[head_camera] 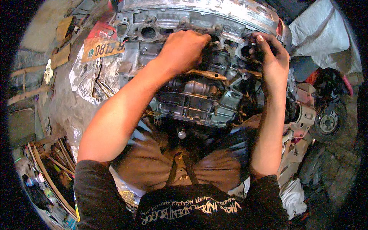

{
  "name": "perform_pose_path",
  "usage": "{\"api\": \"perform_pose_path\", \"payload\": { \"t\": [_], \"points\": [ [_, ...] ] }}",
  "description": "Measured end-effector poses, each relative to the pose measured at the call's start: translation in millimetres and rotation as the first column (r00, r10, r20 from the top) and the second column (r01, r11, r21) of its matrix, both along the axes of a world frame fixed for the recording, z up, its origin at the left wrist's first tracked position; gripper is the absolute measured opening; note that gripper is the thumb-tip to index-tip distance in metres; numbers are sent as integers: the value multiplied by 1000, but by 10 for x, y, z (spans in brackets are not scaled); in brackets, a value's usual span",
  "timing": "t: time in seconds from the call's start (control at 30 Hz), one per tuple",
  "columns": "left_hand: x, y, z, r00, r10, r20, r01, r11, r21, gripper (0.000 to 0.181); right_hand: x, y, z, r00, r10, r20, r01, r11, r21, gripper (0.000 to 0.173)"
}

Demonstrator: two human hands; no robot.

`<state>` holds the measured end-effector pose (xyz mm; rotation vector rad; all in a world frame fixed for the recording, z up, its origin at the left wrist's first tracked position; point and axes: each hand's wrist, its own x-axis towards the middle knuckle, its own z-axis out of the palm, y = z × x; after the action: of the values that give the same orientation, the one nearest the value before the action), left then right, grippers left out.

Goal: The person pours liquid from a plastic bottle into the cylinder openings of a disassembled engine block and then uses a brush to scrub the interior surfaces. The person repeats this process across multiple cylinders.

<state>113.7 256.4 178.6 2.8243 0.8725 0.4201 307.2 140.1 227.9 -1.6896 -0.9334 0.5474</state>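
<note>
A greasy metal engine (198,100) lies between my knees, with the cylinder head (172,21) and its oval ports across the top. Over the middle of the head reaches my left hand (187,50), its fingers curled down beside the ports; whatever lies under the fingertips is hidden. My right hand (271,50) is at the right end of the head, thumb and fingertips bent together near a round port (245,51). Whether a small part is pinched there cannot be told. A brown, oily metal strip (208,74) lies below my left hand.
Crumpled white sheeting (86,74) and a cardboard sign bearing writing (103,49) lie left of the engine. A wooden-edged box of odds and ends (54,184) stands at lower left. Right are a metal housing (306,115), a wheel (327,123) and a pale sheet (322,28).
</note>
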Motion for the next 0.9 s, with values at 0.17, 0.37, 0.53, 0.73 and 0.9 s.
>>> {"api": "perform_pose_path", "payload": {
  "t": [0.17, 0.37, 0.53, 0.73, 0.9],
  "points": [
    [17, 36, 22, 991, -68, 118, 70, 998, -8, 28, 1, 2, -26, 998, 47, 44, -47, 999, -2, 19],
    [124, -55, -41, 997, -70, -39, 72, 996, 47, 28, -4, 11, -50, 1000, 6, 21, -5, 999, -32, 19],
    [81, -34, -2, 998, -68, 3, 68, 997, 31, 31, 46, 49, -128, 980, 38, 197, -47, 998, 46, 19],
    [92, -13, 4, 999, -29, -27, 30, 999, 38, 37, 43, 50, -161, 999, 13, 43, -15, 999, 49, 19],
    [99, -10, -11, 999, -33, 4, 33, 999, 3, 42, 99, 79, -214, 993, 9, 122, -16, 998, 60, 20]
  ]
}}
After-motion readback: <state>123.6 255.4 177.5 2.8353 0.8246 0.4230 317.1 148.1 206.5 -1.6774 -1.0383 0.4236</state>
